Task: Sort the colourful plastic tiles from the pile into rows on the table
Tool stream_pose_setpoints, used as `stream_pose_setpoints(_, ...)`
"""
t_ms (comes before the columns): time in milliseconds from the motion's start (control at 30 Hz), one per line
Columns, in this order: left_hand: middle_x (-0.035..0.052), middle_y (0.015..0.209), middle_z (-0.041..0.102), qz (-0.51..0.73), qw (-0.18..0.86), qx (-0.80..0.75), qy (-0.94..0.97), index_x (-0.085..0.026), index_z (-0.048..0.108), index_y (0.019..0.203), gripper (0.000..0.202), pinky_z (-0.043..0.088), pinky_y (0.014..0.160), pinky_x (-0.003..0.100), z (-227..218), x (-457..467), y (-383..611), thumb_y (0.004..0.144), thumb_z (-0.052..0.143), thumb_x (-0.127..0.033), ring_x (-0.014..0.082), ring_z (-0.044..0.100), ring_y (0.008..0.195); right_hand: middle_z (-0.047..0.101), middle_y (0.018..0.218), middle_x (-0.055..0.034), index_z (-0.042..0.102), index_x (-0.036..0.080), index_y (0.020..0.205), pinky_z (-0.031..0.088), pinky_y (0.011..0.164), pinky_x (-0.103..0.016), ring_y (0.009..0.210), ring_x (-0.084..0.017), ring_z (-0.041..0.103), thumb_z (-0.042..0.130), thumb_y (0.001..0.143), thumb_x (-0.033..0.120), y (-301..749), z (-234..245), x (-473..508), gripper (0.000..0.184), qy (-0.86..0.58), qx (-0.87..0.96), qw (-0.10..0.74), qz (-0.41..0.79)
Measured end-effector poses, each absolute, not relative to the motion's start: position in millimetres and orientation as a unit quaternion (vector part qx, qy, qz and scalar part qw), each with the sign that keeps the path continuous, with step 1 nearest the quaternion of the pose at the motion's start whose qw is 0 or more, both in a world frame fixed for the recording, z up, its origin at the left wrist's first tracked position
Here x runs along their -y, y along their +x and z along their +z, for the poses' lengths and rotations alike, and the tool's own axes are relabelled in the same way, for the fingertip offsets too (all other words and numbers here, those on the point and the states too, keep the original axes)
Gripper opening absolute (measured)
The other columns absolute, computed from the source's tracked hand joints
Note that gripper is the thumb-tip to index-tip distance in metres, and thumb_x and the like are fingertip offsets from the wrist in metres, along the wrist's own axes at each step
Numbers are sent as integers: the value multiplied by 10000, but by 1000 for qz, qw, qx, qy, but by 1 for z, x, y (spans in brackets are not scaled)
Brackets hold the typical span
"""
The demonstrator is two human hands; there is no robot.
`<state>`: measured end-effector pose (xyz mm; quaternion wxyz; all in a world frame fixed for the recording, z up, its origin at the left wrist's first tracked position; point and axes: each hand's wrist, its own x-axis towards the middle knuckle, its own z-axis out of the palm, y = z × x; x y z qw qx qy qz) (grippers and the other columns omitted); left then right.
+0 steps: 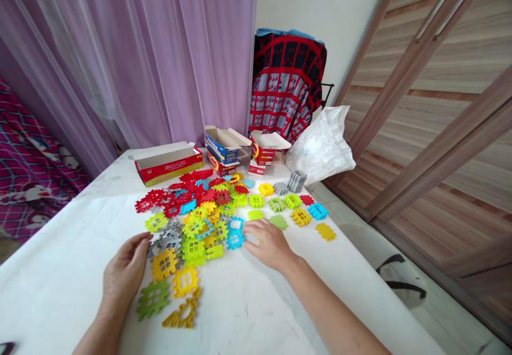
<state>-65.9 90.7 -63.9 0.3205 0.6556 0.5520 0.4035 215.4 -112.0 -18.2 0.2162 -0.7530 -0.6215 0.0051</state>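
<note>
Interlocking plastic tiles [196, 221] lay in a loose heap across the white surface [60, 275], red, lime, yellow, blue and grey mixed together. Your left grip [124, 267] was open, its fingers lightly curled just beside a yellow tile [163, 264] at the heap's near edge, and it held nothing that showed. Your right grip [267, 245] lay palm down with its fingers reaching toward a blue tile [235, 239]; the hand hid what lay beneath it, so you cannot tell whether it had closed on a piece. Nearer you, a green tile [152, 299] and a yellow triangular piece [182, 312] sat apart from the heap, and smaller tiles ran off to the right, seemingly spread flat so each shape could be seen. Along the far edge stood an open red cardboard box [168, 164] and an open blue box [224, 147], apparently pushed back to leave room for your hands. Grey tiles formed a short stacked column [296, 181] beside a white plastic bag [320, 147], and a red-and-black patterned garment [286, 83] hung behind them.
</note>
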Motion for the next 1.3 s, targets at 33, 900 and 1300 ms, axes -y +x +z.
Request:
stream_pose_setpoints(33,54,985,776,401,334,-553,650,-250,696,977,433,577,746,304,-65,-91,-66,734,528,-567,226,732,897,677,1227,0,693,269,1091,428,987,-315,1129,-188,576,655,840,283,207,-20,108,255,-742,638,205,4)
stream_pose_setpoints(900,41,995,771,407,374,-547,628,-254,685,962,382,540,887,360,-65,-88,-65,727,545,-521,238,712,951,735,1003,-35,694,231,1000,469,819,-254,954,-173,667,493,936,204,190,-33,132,213,-802,539,256,-20)
stream_pose_setpoints(1300,31,928,780,418,355,-539,639,-253,692,911,346,560,827,331,-58,-86,-63,725,538,-500,221,720,881,685,1047,-93,646,204,1146,410,871,-360,1024,-275,560,694,799,492,160,-28,119,454,-853,511,99,-41)
